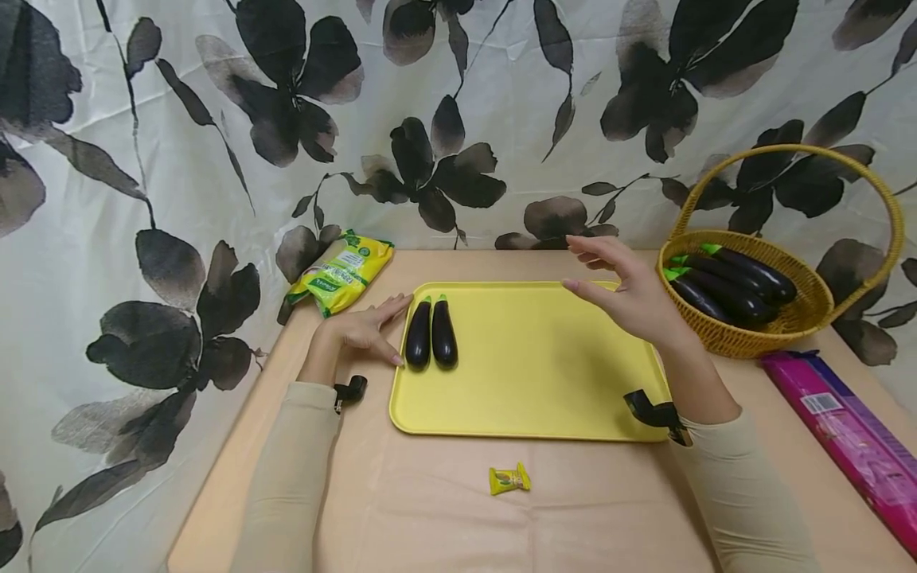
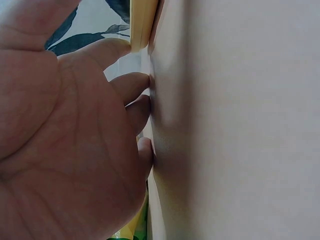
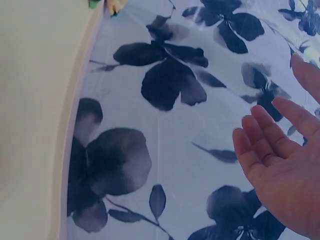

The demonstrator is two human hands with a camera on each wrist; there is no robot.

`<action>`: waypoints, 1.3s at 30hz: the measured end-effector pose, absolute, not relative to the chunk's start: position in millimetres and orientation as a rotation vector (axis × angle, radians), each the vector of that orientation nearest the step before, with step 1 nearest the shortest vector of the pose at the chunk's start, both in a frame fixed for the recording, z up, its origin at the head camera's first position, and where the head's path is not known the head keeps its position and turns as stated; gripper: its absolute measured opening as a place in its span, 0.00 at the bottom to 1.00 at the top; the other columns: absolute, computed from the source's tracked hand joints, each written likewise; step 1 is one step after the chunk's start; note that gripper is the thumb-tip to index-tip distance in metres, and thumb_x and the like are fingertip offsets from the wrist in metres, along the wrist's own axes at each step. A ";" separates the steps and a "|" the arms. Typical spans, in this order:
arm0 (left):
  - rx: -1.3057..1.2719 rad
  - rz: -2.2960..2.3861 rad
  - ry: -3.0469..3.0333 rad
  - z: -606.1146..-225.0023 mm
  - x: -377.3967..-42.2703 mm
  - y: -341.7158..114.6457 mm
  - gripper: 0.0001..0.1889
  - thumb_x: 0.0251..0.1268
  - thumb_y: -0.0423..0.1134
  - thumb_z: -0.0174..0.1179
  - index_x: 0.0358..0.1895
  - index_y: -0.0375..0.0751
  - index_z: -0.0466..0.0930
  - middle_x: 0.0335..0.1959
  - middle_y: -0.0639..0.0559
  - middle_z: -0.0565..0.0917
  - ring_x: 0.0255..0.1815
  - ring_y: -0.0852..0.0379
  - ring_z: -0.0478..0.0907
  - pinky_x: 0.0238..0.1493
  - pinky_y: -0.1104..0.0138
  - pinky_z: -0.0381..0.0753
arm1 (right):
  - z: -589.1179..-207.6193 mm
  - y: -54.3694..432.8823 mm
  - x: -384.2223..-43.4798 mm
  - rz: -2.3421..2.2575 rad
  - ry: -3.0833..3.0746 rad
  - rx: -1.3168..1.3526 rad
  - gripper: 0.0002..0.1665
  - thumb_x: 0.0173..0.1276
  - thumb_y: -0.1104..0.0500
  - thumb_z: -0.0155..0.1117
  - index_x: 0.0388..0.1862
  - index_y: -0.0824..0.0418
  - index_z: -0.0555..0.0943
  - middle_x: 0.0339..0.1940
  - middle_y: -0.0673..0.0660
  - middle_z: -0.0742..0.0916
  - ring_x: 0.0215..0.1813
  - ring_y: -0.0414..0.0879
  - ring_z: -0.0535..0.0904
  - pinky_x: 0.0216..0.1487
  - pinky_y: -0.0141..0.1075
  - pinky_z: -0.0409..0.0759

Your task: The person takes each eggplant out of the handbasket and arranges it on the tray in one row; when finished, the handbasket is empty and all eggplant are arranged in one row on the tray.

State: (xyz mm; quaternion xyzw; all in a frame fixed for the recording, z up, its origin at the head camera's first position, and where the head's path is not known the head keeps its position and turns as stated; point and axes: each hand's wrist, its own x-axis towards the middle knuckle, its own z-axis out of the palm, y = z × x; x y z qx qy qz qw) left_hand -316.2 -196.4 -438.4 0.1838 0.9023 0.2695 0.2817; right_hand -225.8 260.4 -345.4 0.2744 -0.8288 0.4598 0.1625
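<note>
Two dark eggplants, a left one and a right one, lie side by side at the left end of a yellow tray. My left hand touches the tray's left edge, its fingers spread and extended. In the left wrist view, fingertips of that hand rest on the table beside the tray's edge. Above the tray's right part hovers my right hand, fingers extended and holding nothing. The right wrist view shows the same hand with nothing in its palm.
A wicker basket with a tall handle holds several eggplants at the back right. Beside it lies a long pink package. A yellow-green packet sits at the back left, and a small yellow wrapped piece lies before the tray.
</note>
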 end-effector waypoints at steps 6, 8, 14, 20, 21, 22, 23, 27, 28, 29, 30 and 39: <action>0.505 0.720 2.420 -437.3 -316.3 -198.4 0.74 0.37 0.61 0.85 0.86 0.65 0.38 0.88 0.53 0.34 0.88 0.41 0.26 0.83 0.37 0.29 | -344.3 276.7 -227.1 1.278 -2.319 0.683 0.34 0.70 0.66 0.72 0.74 0.53 0.77 0.66 0.60 0.82 0.62 0.41 0.77 0.65 0.23 0.72; 0.514 0.709 2.423 -437.4 -316.4 -197.9 0.74 0.37 0.62 0.84 0.86 0.65 0.38 0.88 0.53 0.34 0.88 0.42 0.26 0.84 0.39 0.29 | -344.8 280.0 -227.4 1.248 -2.334 0.654 0.34 0.70 0.64 0.72 0.74 0.51 0.77 0.66 0.59 0.82 0.62 0.44 0.77 0.65 0.22 0.72; 0.519 0.714 2.410 -438.4 -318.5 -193.8 0.74 0.37 0.61 0.85 0.86 0.66 0.38 0.88 0.54 0.33 0.87 0.41 0.25 0.84 0.39 0.28 | -348.8 286.9 -230.4 1.166 -2.379 0.601 0.33 0.71 0.61 0.72 0.74 0.50 0.77 0.65 0.58 0.83 0.59 0.36 0.76 0.63 0.21 0.71; 0.510 0.704 2.403 -438.1 -319.4 -194.6 0.74 0.38 0.61 0.84 0.86 0.67 0.37 0.88 0.54 0.33 0.87 0.41 0.24 0.84 0.39 0.28 | -350.3 302.0 -235.8 1.153 -2.398 0.484 0.32 0.73 0.58 0.71 0.74 0.47 0.77 0.65 0.58 0.81 0.57 0.29 0.73 0.60 0.21 0.71; 0.508 0.704 2.405 -438.1 -319.1 -195.4 0.74 0.38 0.61 0.84 0.86 0.67 0.37 0.88 0.54 0.33 0.87 0.41 0.24 0.84 0.39 0.28 | -350.9 306.5 -237.6 1.155 -2.393 0.461 0.32 0.73 0.57 0.71 0.74 0.46 0.77 0.65 0.58 0.81 0.57 0.30 0.73 0.60 0.21 0.71; 0.507 0.705 2.407 -438.2 -318.8 -196.1 0.74 0.38 0.62 0.84 0.86 0.67 0.37 0.88 0.54 0.33 0.87 0.41 0.24 0.84 0.39 0.28 | -351.5 311.2 -239.2 1.160 -2.385 0.441 0.32 0.73 0.57 0.71 0.74 0.46 0.77 0.64 0.58 0.81 0.57 0.31 0.74 0.59 0.21 0.71; 0.508 0.702 2.409 -438.2 -318.4 -196.8 0.74 0.38 0.62 0.84 0.86 0.67 0.37 0.88 0.54 0.33 0.87 0.40 0.24 0.84 0.39 0.28 | -352.1 316.2 -240.7 1.165 -2.381 0.418 0.31 0.73 0.57 0.71 0.74 0.46 0.77 0.64 0.57 0.81 0.57 0.32 0.74 0.58 0.21 0.71; 0.500 0.713 2.411 -438.6 -317.9 -197.6 0.74 0.37 0.62 0.85 0.86 0.68 0.37 0.88 0.55 0.33 0.87 0.40 0.24 0.83 0.38 0.28 | -354.6 336.8 -244.9 1.148 -2.372 0.338 0.31 0.73 0.55 0.70 0.74 0.50 0.78 0.58 0.47 0.80 0.53 0.31 0.73 0.55 0.18 0.71; 0.497 0.718 2.410 -438.7 -317.8 -197.7 0.74 0.37 0.61 0.85 0.86 0.68 0.38 0.88 0.55 0.33 0.87 0.39 0.24 0.83 0.38 0.28 | -355.0 341.7 -245.0 1.141 -2.380 0.308 0.31 0.74 0.54 0.70 0.74 0.50 0.77 0.57 0.45 0.79 0.52 0.30 0.72 0.55 0.18 0.71; 0.493 0.722 2.407 -438.9 -317.8 -197.7 0.74 0.37 0.61 0.85 0.86 0.68 0.38 0.88 0.55 0.33 0.87 0.39 0.24 0.83 0.38 0.27 | -355.7 346.6 -245.0 1.124 -2.393 0.272 0.31 0.74 0.52 0.70 0.74 0.49 0.77 0.57 0.43 0.78 0.52 0.29 0.72 0.55 0.17 0.71; 0.489 0.727 2.405 -439.1 -317.8 -197.8 0.74 0.37 0.61 0.85 0.86 0.69 0.38 0.88 0.55 0.33 0.87 0.39 0.23 0.83 0.38 0.27 | -356.4 351.5 -245.1 1.114 -2.403 0.239 0.31 0.74 0.51 0.69 0.75 0.49 0.77 0.57 0.44 0.78 0.52 0.29 0.72 0.56 0.17 0.71; 0.466 0.744 2.397 -438.4 -317.5 -198.1 0.74 0.37 0.60 0.86 0.86 0.70 0.38 0.88 0.55 0.33 0.87 0.40 0.23 0.83 0.37 0.27 | -368.8 390.1 -246.9 0.993 -2.548 -0.019 0.34 0.77 0.40 0.62 0.78 0.45 0.73 0.70 0.62 0.76 0.62 0.51 0.74 0.56 0.21 0.71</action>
